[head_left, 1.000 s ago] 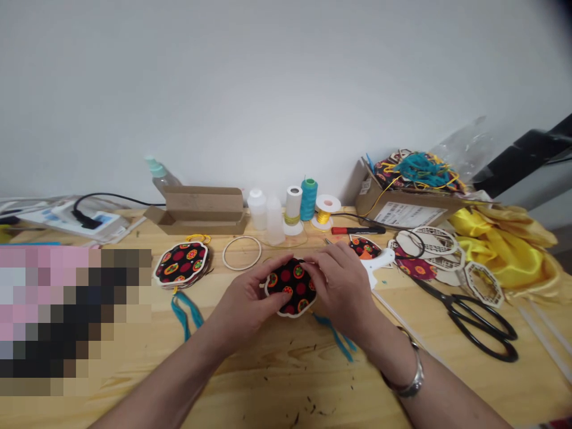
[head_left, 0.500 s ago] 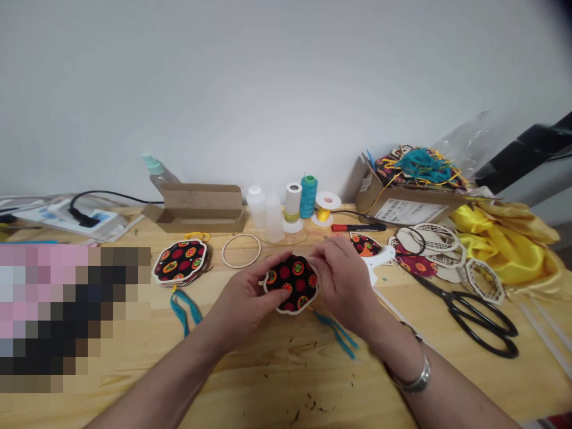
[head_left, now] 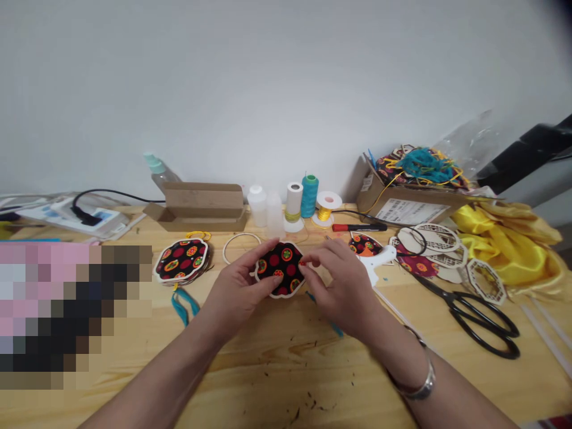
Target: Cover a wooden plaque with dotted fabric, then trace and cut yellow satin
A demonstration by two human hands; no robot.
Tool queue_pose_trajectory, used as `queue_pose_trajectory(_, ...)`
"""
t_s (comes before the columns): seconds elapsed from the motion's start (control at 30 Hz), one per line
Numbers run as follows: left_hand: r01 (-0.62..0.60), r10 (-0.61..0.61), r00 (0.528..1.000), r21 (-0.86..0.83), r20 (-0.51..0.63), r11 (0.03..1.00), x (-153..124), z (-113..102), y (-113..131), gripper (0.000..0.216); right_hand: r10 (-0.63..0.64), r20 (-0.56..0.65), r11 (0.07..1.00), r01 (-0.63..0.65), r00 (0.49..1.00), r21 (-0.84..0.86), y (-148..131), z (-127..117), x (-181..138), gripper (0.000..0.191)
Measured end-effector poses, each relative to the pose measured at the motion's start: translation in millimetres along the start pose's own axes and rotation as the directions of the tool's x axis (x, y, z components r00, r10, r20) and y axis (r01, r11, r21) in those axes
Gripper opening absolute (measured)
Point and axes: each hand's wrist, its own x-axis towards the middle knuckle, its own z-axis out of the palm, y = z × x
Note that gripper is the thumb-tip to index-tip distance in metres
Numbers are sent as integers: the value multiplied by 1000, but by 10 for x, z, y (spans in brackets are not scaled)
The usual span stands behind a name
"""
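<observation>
My left hand grips a scalloped pendant by its left side, thumb on the front. Black cloth with red and orange flower circles covers the pendant, inside a pale wooden rim. At its right edge my right hand is closed, thumb and forefinger pinching a small red-and-dark bit that looks like cloth. Whether that bit is joined to the pendant I cannot tell. A blue tassel shows partly under my right hand. To the left lies a stack of similar pendants with a blue tassel.
Behind stand an open cardboard box, white bottles and thread spools. A wooden ring lies behind my left hand. On the right are a white glue gun, black scissors, wooden frames and yellow satin.
The pendant and my left hand have shifted slightly left and up. My right hand's fingertips have drawn apart from the rim a little, and a small red-and-dark bit now shows in them.
</observation>
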Motion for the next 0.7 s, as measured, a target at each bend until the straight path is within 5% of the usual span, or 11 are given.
queue_pose_trajectory(0.2, -27, 26, 999, 18, 21, 999, -13, 7, -7, 62, -27, 13, 996, 28, 1000, -88, -26, 77, -55, 12)
queue_pose_trajectory(0.33, -26, 26, 998, -6, 55, 1000, -28, 14, -19, 60, 222, -18, 966, -217, 975, 143, -2, 101, -35, 36)
queue_pose_trajectory(0.47, -25, 26, 996, -7, 86, 1000, -45, 38, 4, 58, 410, 296, 672, -505, 863, 541, 69, 105, 42, 27)
queue_pose_trajectory(0.57, -9, 11, 993, -17, 114, 1000, -60, 58, 31, 56, 437, 444, 440, -616, 783, 653, 84, 85, 78, 26)
queue_pose_trajectory(0.7, -15, 16, 988, -7, 150, 1000, -78, 59, 27, 54, 489, 480, 348, -668, 728, 658, 79, 67, 83, 25)
